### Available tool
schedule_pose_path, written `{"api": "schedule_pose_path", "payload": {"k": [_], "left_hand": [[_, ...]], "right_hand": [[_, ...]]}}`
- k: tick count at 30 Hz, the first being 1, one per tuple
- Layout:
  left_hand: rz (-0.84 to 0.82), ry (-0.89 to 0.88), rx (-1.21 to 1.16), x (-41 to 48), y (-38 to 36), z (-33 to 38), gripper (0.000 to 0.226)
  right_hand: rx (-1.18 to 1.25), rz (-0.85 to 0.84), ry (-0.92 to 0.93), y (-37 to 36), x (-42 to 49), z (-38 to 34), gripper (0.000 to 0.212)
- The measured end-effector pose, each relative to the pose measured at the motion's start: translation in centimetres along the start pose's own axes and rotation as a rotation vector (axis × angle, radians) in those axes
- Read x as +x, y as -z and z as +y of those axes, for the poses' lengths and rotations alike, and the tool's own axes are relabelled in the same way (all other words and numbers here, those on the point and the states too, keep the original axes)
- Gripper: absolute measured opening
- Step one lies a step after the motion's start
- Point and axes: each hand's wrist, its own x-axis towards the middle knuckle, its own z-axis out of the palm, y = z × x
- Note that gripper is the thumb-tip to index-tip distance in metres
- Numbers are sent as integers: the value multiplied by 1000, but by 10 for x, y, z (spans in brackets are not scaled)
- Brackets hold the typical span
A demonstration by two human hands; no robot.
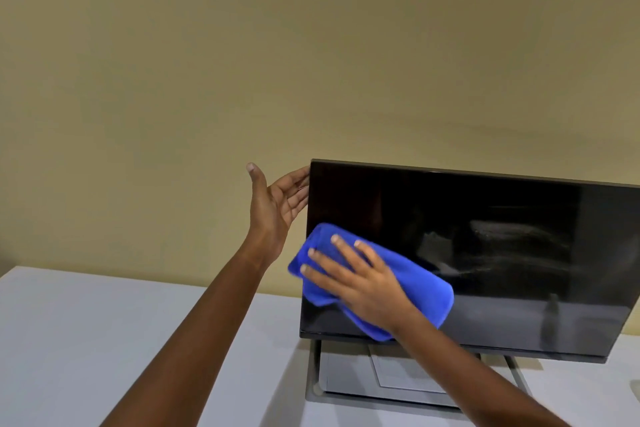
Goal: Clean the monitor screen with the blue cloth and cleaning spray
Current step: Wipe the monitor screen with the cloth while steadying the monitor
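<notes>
The monitor stands on its stand on a white table, its dark screen tilted toward the person. The right hand lies flat with fingers spread over the blue cloth, pressing it against the screen's lower left corner. The cloth is bunched rather than folded neatly, and one end hangs down to the monitor's bottom bezel. The left hand is open at the monitor's upper left edge, fingers reaching behind the frame and thumb standing free, apparently steadying the panel rather than clamping it.

To the right of the cloth, the middle of the screen shows pale streaks and a speckled haze, which looks like spray or smears not yet wiped away. No spray bottle is in sight beside the monitor. My reading is that the spraying is done and the wiping is partway: the left portion is being covered now, while the centre and right side are left to do.
</notes>
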Motion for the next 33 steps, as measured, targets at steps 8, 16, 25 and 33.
{"api": "schedule_pose_path", "payload": {"k": [8,16,25,33], "left_hand": [[94,114,33,-18,20,-32,83],[136,139,-52,-24,28,-61,81],[111,130,-37,-31,27,-57,81],[111,126,-52,-34,22,-53,83]], "right_hand": [[113,89,-747,23,74,93,59],[53,-46,-456,-3,25,-12,66],[145,-430,347,8,-74,-66,61],[246,79,-355,38,37,45,69]]}}
